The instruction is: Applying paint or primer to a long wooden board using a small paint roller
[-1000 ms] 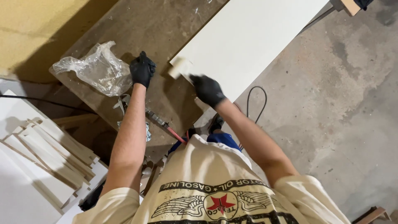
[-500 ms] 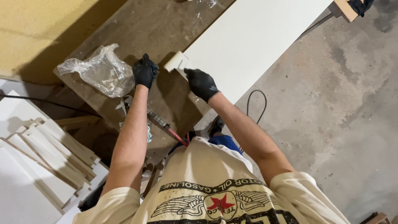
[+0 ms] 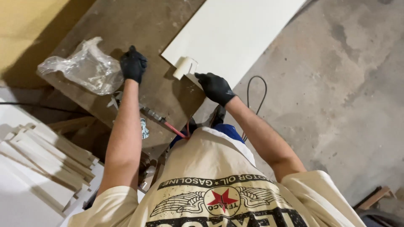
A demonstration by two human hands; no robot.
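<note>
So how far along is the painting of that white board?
The white board already looks evenly white wherever it shows. In hand: the right hand holds a small paint roller at the board's near corner, while the left hand presses on the brown tabletop. No bare patches show, so little seems left.

Seen from above, a person in black gloves leans over a brown desk [image 3: 139, 25]. The right hand [image 3: 215, 87] holds a small paint roller [image 3: 184, 67] at a white board's [image 3: 235, 33] edge. The left hand [image 3: 133, 64] rests beside a crumpled plastic bag [image 3: 82, 67].

Small white paint roller [image 3: 185, 67] on white board [image 3: 235, 33]
</note>
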